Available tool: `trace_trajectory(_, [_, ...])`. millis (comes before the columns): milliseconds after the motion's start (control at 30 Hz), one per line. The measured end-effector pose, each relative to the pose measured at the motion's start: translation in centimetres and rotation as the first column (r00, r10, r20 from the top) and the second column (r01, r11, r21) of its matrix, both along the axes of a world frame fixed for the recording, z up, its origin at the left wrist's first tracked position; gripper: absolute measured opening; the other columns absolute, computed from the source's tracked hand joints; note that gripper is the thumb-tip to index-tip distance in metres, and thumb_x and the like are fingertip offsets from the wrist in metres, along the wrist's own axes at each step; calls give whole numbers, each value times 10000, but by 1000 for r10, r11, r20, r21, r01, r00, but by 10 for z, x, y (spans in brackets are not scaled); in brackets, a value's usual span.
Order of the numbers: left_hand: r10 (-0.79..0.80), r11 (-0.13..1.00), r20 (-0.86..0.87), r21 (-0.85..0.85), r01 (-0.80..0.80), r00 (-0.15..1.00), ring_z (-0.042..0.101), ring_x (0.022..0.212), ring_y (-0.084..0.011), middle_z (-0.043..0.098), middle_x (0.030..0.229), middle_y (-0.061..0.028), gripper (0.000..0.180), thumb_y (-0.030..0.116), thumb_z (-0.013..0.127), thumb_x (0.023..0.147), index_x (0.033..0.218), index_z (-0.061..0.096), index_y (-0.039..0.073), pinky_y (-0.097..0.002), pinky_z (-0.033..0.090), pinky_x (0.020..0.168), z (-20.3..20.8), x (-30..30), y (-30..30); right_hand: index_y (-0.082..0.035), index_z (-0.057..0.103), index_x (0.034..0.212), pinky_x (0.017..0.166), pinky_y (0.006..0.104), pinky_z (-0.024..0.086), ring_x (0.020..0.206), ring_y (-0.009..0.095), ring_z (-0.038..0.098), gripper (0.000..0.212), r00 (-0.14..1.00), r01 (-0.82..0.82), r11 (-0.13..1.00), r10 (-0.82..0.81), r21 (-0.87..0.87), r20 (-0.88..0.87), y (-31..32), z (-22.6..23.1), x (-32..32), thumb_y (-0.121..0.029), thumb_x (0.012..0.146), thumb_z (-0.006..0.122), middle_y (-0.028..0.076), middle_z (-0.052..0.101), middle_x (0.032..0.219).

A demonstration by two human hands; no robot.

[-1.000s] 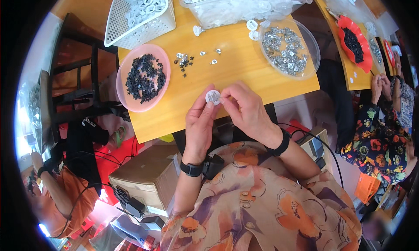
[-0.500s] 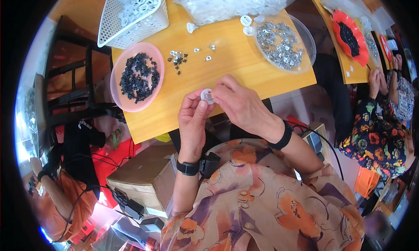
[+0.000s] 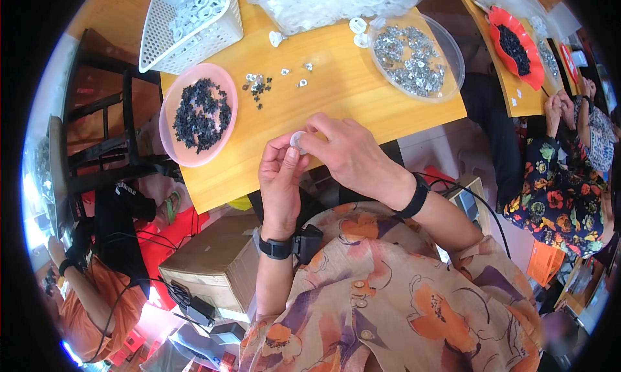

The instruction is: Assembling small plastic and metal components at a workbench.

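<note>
In the head view, the left hand (image 3: 281, 171) pinches a small white round plastic-looking disc (image 3: 297, 138) between thumb and fingers, over the near side of the yellow wooden table (image 3: 349, 68). The right hand (image 3: 356, 152) meets it there; whether its fingertips grip anything is hidden. The disc looks light, stiff and smooth, perhaps slippery, so its rim seems the surest hold.

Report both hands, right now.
Left hand: closed, holding a small white disc.
Right hand: curled at the disc; whether it holds anything cannot be told.
</note>
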State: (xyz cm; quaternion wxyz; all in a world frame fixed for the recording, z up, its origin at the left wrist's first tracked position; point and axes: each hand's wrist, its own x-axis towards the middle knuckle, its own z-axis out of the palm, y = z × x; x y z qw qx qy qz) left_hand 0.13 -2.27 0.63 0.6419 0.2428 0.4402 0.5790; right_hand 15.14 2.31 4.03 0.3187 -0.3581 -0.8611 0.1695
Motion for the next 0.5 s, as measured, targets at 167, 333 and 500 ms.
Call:
trace_trajectory(167, [11,1000,2,-14,-11,1000,574,977,-75,599,1180,-61,188,102,545,935,1118,558,67,-196,489,794,3,2,0,-90,542,876,638,357,429,752,245,571,74,997,74,997,-74,-31,9,-4,-1,-1,-131,814,545,78,490,856])
trace_trajectory(333, [-33,999,-34,1,33,999,573,998,-83,580,1228,-73,194,107,548,934,1123,564,67,-199,497,779,1,0,-3,-53,571,895,606,361,450,698,262,575,100,959,68,924,-165,-377,-231,-3,-11,2,-93,805,589,84,533,827])
trace_trajectory(500, [-17,999,18,-28,17,1000,563,1030,-89,550,1273,-81,207,124,547,936,1134,568,67,-193,499,760,1,-1,-2,-13,583,923,556,309,452,594,186,555,147,909,-23,704,-281,-709,-308,-2,-4,4,-99,817,636,80,586,770])
